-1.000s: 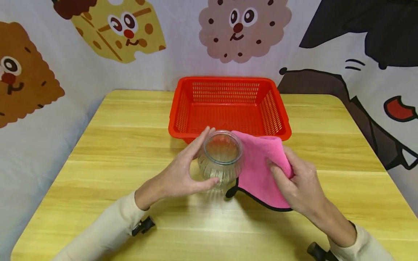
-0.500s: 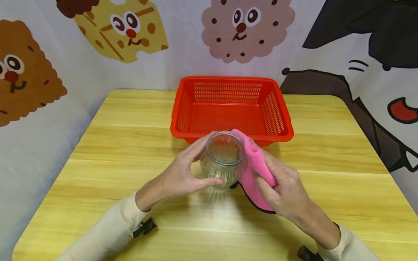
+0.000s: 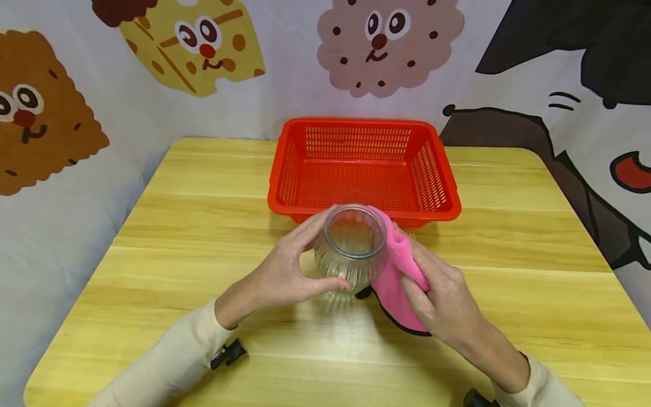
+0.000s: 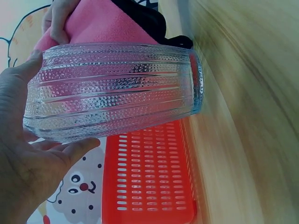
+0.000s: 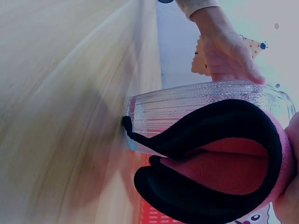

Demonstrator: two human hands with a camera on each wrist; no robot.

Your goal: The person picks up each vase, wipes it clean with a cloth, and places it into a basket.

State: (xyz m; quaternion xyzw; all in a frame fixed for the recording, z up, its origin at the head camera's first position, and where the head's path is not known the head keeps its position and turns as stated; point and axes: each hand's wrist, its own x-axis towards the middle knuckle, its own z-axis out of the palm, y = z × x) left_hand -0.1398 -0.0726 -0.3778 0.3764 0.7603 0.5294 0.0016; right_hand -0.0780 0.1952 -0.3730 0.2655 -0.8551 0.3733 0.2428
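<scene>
A ribbed, dotted clear glass jar point(image 3: 351, 268) stands upright at mid-table with its round mouth facing up. My left hand point(image 3: 282, 274) grips it from the left, thumb at the front and fingers round the far side. On the other side, my right hand point(image 3: 447, 302) holds a bunched pink cloth point(image 3: 394, 282) with black edging against the glass. The left wrist view shows the jar's dotted wall point(image 4: 117, 91) between thumb and fingers, with the cloth point(image 4: 112, 23) behind it. In the right wrist view, the folded cloth's black edge point(image 5: 212, 114) partly covers the jar.
Just behind the jar, a red plastic basket point(image 3: 452, 213) with slotted sides sits on the wooden table point(image 3: 203, 226). A cloth backdrop point(image 3: 290, 68) printed with cartoon food hangs behind the table's far edge.
My right hand has moved left, bringing the pink cloth against the jar's right side, where it is now more folded. The left hand keeps its grip on the jar.
</scene>
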